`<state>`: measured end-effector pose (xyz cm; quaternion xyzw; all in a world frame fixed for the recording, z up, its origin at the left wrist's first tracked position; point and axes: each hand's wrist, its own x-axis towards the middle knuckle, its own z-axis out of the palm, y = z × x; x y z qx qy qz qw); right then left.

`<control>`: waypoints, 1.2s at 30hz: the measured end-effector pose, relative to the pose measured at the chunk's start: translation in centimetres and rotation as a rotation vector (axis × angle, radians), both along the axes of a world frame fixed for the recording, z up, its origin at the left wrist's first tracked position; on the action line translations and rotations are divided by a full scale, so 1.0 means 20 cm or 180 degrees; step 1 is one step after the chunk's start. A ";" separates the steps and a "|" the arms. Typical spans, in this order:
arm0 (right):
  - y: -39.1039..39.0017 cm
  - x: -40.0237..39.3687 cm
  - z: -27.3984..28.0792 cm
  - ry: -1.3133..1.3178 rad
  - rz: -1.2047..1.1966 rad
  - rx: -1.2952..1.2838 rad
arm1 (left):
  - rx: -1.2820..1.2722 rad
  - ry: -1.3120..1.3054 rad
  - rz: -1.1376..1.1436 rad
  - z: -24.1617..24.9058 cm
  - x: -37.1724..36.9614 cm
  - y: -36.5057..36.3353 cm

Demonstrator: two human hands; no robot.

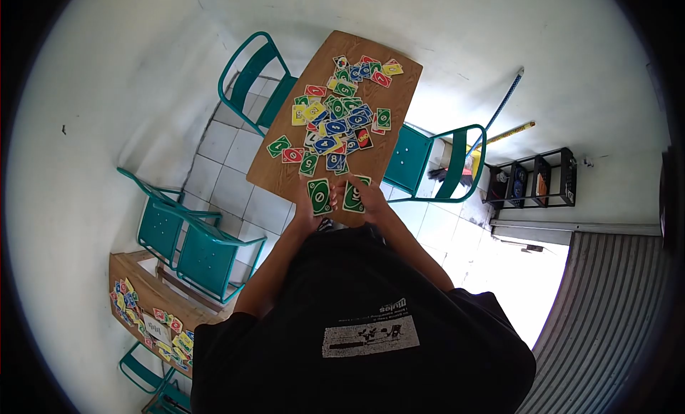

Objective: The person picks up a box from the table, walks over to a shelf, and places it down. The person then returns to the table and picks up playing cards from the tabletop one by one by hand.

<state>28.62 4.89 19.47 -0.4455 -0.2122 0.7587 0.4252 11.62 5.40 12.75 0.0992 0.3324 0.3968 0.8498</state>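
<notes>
Both hands are held up over the near end of a wooden table (285, 164). My left hand (307, 205) grips a green card (319, 197) whose face, with a 0-like symbol, is turned up. Close beside it, my right hand (369, 202) holds another green card (352, 198), its thumb lying across the top. The two cards are apart. Beyond them a loose pile of red, yellow, green and blue cards (334, 127) covers the middle of the table. A green 5 card (308, 164) and a blue 8 card (335, 161) lie nearest the hands.
Teal chairs stand left (251, 78) and right (408, 157) of the table. More teal chairs (207, 260) are at lower left, by a second table (128, 263) with scattered cards. A broom (505, 100) and a black rack (531, 178) are at the right wall.
</notes>
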 end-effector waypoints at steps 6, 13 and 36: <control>0.01 0.02 -0.18 0.0661 -0.0250 -0.0447 | -0.0052 0.0179 0.0028 0.03 0.01 0.00; 0.01 0.02 -0.18 0.0763 -0.0465 -0.0543 | -0.0041 0.0115 -0.0010 0.01 0.01 0.01; 0.01 -0.09 -0.23 -0.3330 0.0149 0.2380 | -0.0298 0.0105 -0.0529 0.00 0.09 -0.03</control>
